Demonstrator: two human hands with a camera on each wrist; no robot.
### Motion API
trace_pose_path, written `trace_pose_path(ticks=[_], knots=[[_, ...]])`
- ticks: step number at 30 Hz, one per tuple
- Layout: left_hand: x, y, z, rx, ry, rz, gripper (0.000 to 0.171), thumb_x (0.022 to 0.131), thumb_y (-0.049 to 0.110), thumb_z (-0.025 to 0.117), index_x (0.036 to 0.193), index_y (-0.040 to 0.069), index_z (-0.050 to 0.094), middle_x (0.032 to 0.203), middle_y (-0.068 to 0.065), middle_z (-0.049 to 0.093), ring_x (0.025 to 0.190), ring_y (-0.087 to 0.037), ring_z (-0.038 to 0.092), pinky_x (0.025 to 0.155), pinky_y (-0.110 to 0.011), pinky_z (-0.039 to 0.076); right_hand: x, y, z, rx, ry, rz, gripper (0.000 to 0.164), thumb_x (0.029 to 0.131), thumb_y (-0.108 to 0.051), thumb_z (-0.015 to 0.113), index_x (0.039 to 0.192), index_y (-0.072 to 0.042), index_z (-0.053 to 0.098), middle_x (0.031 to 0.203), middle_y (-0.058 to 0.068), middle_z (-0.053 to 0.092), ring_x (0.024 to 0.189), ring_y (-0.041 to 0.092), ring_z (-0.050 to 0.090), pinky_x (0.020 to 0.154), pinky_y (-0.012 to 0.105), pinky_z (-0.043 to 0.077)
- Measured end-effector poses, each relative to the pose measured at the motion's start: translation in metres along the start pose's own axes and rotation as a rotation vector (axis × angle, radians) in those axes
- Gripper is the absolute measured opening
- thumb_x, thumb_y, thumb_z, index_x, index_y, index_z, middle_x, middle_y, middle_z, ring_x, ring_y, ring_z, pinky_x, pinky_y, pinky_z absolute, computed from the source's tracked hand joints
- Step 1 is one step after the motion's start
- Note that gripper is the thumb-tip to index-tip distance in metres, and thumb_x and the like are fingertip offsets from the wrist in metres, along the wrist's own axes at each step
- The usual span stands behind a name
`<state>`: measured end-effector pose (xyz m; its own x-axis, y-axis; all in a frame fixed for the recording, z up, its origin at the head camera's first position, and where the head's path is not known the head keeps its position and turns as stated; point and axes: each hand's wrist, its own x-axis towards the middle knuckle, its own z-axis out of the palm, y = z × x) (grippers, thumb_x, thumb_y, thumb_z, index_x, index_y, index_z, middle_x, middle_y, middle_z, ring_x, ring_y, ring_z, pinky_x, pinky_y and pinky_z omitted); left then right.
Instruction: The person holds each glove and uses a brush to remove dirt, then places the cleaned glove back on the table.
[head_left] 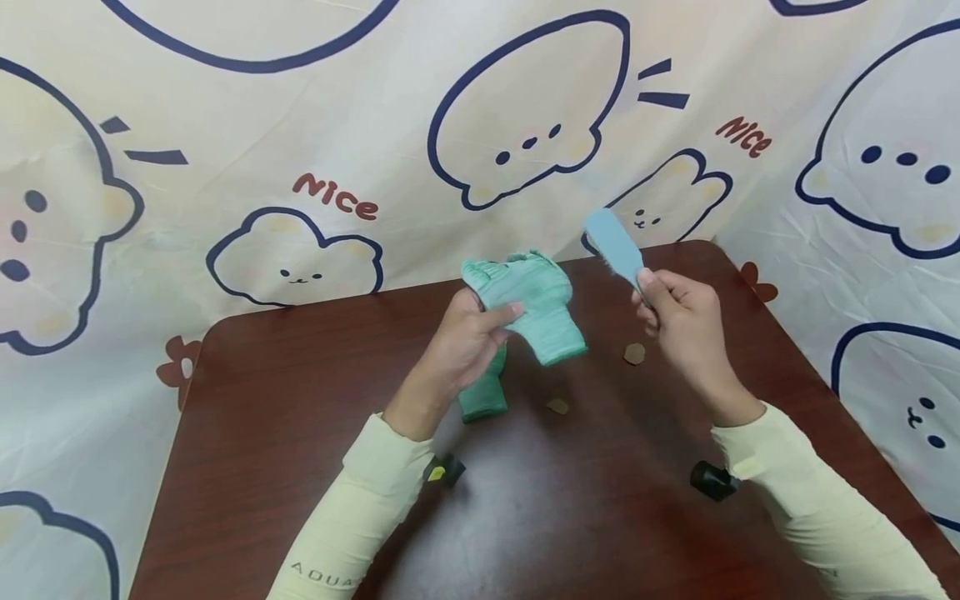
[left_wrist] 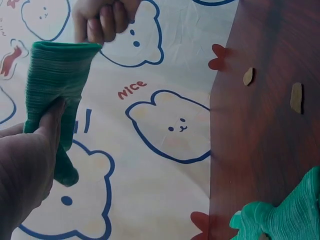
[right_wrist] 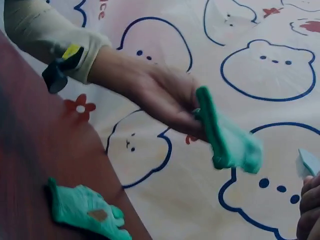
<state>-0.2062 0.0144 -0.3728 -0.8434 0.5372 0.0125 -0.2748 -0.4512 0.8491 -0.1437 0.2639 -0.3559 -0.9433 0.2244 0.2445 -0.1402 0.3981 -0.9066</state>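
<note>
A green knitted glove (head_left: 536,304) hangs above the table in my left hand (head_left: 468,337), with the thumb laid across its near side. In the left wrist view the cuff of this glove (left_wrist: 55,75) points up. My right hand (head_left: 686,325) grips the handle of a light blue brush (head_left: 615,242), raised to the right of the glove and apart from it. A short row of bristles shows along the brush's lower edge. On the table lies a second green glove (head_left: 483,393), partly hidden behind my left hand in the head view. A brown patch or piece (right_wrist: 97,215) sits on it.
Two small flat brown pieces, one (head_left: 633,354) near my right hand and another (head_left: 557,406) nearer the middle, lie on the dark red-brown table (head_left: 300,433). A printed cloth (head_left: 405,150) hangs behind the table's far edge. Black wrist cameras (head_left: 714,481) are on both wrists.
</note>
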Motion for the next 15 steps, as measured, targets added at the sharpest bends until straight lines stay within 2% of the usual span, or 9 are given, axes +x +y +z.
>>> trace_pose_path(ticks=[4, 8, 11, 15], knots=[[0.001, 0.001, 0.000, -0.004, -0.006, -0.003, 0.048, 0.102, -0.010, 0.046, 0.147, 0.000, 0.037, 0.133, -0.005, 0.053, 0.124, -0.015, 0.054, 0.098, -0.022, 0.055, -0.010, -0.007, 0.004, 0.015, -0.098, -0.005, 0.043, 0.107, -0.034, 0.053, 0.089, 0.004, 0.063, 0.061, 0.000, 0.050, 0.053, 0.014, 0.047, 0.045, 0.026, 0.041], [0.002, 0.000, 0.001, 0.005, -0.039, 0.006, 0.048, 0.101, -0.012, 0.046, 0.148, -0.001, 0.037, 0.135, -0.006, 0.054, 0.127, -0.017, 0.054, 0.101, -0.025, 0.054, -0.021, -0.013, 0.017, -0.018, -0.215, -0.016, 0.040, 0.106, -0.035, 0.055, 0.085, -0.002, 0.065, 0.060, 0.002, 0.048, 0.054, 0.016, 0.045, 0.046, 0.027, 0.041], [0.002, 0.000, 0.002, 0.014, -0.058, 0.013, 0.053, 0.100, -0.013, 0.045, 0.150, 0.000, 0.035, 0.142, -0.008, 0.052, 0.132, -0.020, 0.052, 0.105, -0.028, 0.052, -0.024, -0.013, 0.024, -0.072, -0.235, -0.051, 0.037, 0.106, -0.034, 0.057, 0.083, -0.006, 0.066, 0.060, 0.004, 0.046, 0.054, 0.018, 0.042, 0.046, 0.028, 0.037], [0.000, 0.000, 0.002, 0.021, -0.053, 0.004, 0.054, 0.100, -0.012, 0.046, 0.152, 0.000, 0.033, 0.146, -0.010, 0.049, 0.135, -0.022, 0.051, 0.106, -0.030, 0.051, -0.021, -0.012, 0.023, -0.113, -0.211, -0.055, 0.038, 0.106, -0.035, 0.057, 0.083, -0.006, 0.066, 0.061, 0.005, 0.045, 0.056, 0.019, 0.041, 0.047, 0.029, 0.036]])
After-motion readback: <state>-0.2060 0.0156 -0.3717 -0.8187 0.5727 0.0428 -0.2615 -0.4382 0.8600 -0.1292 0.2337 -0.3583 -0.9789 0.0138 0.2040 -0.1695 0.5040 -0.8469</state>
